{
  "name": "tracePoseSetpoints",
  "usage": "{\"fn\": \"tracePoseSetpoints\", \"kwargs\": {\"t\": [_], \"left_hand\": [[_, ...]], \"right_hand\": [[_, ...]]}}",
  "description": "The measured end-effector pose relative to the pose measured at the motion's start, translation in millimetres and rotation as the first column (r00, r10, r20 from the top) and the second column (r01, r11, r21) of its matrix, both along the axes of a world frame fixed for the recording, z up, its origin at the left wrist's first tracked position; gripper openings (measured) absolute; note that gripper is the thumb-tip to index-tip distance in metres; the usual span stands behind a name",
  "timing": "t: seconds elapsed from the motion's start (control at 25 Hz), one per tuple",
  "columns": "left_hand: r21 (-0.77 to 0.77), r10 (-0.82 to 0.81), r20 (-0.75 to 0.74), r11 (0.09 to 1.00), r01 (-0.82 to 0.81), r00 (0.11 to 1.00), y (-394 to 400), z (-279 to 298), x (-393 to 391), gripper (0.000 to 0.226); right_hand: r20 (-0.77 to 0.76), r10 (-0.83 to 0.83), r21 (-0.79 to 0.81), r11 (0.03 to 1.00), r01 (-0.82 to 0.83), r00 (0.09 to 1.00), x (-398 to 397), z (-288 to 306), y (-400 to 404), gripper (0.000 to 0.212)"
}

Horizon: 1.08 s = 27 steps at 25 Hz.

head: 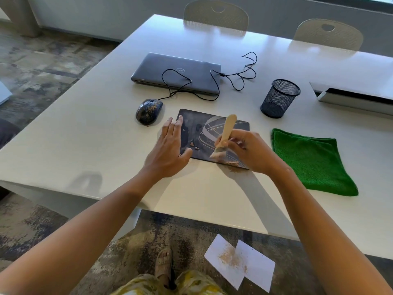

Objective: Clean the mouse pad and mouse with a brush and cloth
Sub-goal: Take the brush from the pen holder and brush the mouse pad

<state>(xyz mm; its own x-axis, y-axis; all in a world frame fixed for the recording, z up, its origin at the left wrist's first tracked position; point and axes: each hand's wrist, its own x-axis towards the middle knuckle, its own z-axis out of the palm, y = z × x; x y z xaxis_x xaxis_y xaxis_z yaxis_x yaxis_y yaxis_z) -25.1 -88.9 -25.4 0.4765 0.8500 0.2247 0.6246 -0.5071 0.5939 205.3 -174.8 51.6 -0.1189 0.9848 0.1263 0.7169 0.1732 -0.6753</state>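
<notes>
- Progress: I'd call it early-to-mid. Brushing of the mouse pad [214, 135] is under way, nothing else started as far as I can see.
- Pad sits centre frame on the bench [95, 133]. Crumbs are piled at its lower right edge, some spilling onto the bench just beside it; a few bigger bits lie near the pad's left-centre.
- Right hand [251, 150], centre-right, has its fingers wrapped round the wooden handle of the brush [223, 139]; bristles touch the pad near the crumb pile.
- Left hand [170, 150], just left of centre, lies flat w/ fingers straight, pressing the pad's left edge. Holds nothing; I read it as steadying the pad.
- Mouse [148, 111], upper left of the pad and apart from it, is dusted w/ crumbs on top. Not cleaned yet, I judge.
- Green cloth [310, 160], right of the pad, lies folded and untouched, so wiping is all left to do.
- Left to do, I reckon: finish pad, brush mouse, wipe both.
- Count, task things: 1 pad, 1 mouse, 1 brush, 1 cloth.
- Count, rest: 1 closed laptop [176, 73] upper centre w/ the mouse cable [246, 71] looped over and past it; 1 mesh pen cup [279, 99] upper right; 2 chairs [215, 17] along the top.
- On the floor, lower right: 2 white paper sheets [240, 262] overlapping, w/ crumbs on them.
</notes>
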Motion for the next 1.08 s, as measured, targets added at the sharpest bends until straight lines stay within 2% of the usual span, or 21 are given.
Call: {"fn": "tracePoseSetpoints", "kwargs": {"t": [0.12,0.36,0.56,0.76,0.92,1.08], "left_hand": [[0.004,-0.002,-0.019,1.000,0.002,1.000,1,0,0,0.089],[0.036,-0.006,-0.024,0.999,0.007,1.000,1,-3,0,0.093],[0.041,-0.010,-0.028,0.999,0.011,1.000,1,-3,0,0.094],[0.032,-0.009,-0.023,0.999,0.010,1.000,0,-1,0,0.094],[0.050,-0.016,-0.050,0.999,0.019,0.999,0,-1,0,0.099],[0.075,-0.011,-0.078,0.997,0.016,0.997,-1,1,0,0.110]], "right_hand": [[-0.057,0.020,0.049,0.999,-0.017,0.998,-16,0,7,0.018],[0.011,0.089,-0.050,0.995,-0.088,0.996,-6,-1,4,0.017],[-0.039,0.070,0.063,0.996,-0.068,0.997,-14,0,12,0.019],[-0.016,0.106,0.012,0.994,-0.106,0.994,-8,-6,11,0.018],[-0.088,0.058,0.086,0.995,-0.050,0.994,-11,-5,13,0.019],[-0.071,0.100,-0.002,0.995,-0.101,0.992,-9,-11,3,0.017]]}}
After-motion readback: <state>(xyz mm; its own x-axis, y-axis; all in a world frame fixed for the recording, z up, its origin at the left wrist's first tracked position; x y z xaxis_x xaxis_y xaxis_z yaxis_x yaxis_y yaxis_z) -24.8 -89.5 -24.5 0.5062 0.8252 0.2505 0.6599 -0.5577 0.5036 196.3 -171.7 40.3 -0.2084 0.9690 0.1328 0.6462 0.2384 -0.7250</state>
